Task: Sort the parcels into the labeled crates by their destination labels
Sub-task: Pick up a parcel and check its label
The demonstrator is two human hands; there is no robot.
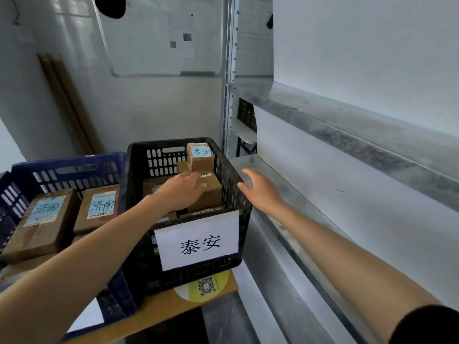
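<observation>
A parcel (pixel 211 194) in the crate (pixel 137 184) is covered by the left hand (pixel 182 191), grip unclear; the right hand (pixel 260 191) is spread.

A black slotted crate (pixel 139 247), its white front label reading 泰安, holds brown cardboard parcels. A small parcel (pixel 200 158) with a blue 泰安 label stands atop a larger box (pixel 211 193) at the crate's 1 o'clock corner. At its 9 o'clock, a blue crate (pixel 62 168) holds a flat 济南 parcel (pixel 42 219) and, at that one's 3 o'clock, a second 济南 parcel (pixel 99 207).
</observation>
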